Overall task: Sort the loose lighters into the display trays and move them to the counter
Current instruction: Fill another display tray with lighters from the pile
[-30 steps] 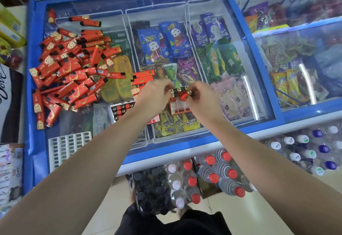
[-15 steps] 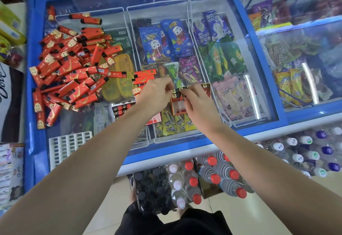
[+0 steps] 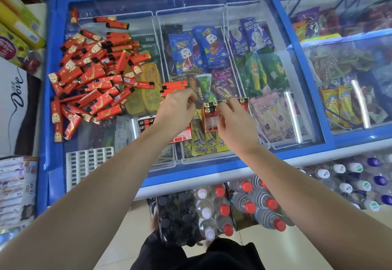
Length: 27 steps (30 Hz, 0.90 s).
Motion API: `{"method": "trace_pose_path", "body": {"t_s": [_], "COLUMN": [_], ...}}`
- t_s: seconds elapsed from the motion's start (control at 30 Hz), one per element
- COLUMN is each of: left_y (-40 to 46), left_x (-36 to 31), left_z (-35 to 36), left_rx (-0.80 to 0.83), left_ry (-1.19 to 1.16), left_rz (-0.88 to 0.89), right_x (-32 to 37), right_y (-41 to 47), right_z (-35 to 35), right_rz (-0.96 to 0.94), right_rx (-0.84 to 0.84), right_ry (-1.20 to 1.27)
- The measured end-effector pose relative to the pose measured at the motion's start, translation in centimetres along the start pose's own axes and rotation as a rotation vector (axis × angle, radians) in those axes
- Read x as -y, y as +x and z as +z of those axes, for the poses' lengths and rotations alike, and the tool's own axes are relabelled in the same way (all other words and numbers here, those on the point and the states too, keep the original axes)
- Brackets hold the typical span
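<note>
head view: right hand [image 3: 231,119] fingers [image 3: 222,108] (curled) on display tray [image 3: 209,125]

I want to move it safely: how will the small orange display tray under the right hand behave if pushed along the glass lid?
The display tray probably slides easily, since it rests on the smooth glass lid. It looks like thin card, so likely light and crushable. Lighters fill only its far end, so it may tip.

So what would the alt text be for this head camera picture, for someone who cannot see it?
Seen from above, a person's right hand holds an orange display tray part-filled with lighters on a glass-topped freezer, the left hand beside it. A pile of loose red lighters lies to the left; bottled drinks stand on the floor.
</note>
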State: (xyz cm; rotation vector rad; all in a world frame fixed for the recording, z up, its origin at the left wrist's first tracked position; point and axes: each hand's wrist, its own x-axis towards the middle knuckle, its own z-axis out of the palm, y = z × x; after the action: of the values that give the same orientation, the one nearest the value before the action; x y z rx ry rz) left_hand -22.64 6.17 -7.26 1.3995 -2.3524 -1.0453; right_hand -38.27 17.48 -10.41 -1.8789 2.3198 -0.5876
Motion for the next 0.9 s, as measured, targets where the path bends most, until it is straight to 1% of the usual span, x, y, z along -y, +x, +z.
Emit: {"method": "trace_pose_path", "body": {"t_s": [0.07,0.13,0.23,0.33,0.47,0.57,0.7,0.8,0.9], "left_y": [-0.5,-1.1,-2.3,-3.9,-6.4,-8.0,-9.6,-10.2,-10.0], "left_x": [0.7,1.7,3.6,6.4,10.9,14.7,19.6,22.5,23.9], "left_z": [-1.4,-3.0,-5.8,-8.4,-11.8,-13.9,-15.7,-16.4,-16.7], "left_rx": [-0.052,-0.103,-0.156,-0.191,-0.234,-0.241,-0.206,-0.161,-0.087], "left_ry": [-0.031,-0.047,-0.052,-0.007,0.064,0.139,0.166,0.193,0.213], "left_rz": [-0.014,-0.038,-0.090,-0.164,-0.309,-0.428,-0.532,-0.499,-0.440], "right_x": [0.7,1.7,4.3,8.1,13.4,17.2,21.3,23.4,24.6], "right_y": [0.3,0.9,2.2,3.5,4.8,5.5,6.3,6.7,7.4], "right_z": [-0.1,-0.4,-0.4,-0.1,1.2,2.7,5.2,7.1,8.8], "right_rz": [0.055,0.060,0.014,-0.056,-0.129,-0.181,-0.230,-0.239,-0.249], "right_rx": [-0.007,-0.025,-0.046,-0.084,-0.057,0.030,0.235,0.370,0.435], "right_ry": [0.028,0.067,0.136,0.210,0.254,0.275,0.223,0.095,-0.042]}}
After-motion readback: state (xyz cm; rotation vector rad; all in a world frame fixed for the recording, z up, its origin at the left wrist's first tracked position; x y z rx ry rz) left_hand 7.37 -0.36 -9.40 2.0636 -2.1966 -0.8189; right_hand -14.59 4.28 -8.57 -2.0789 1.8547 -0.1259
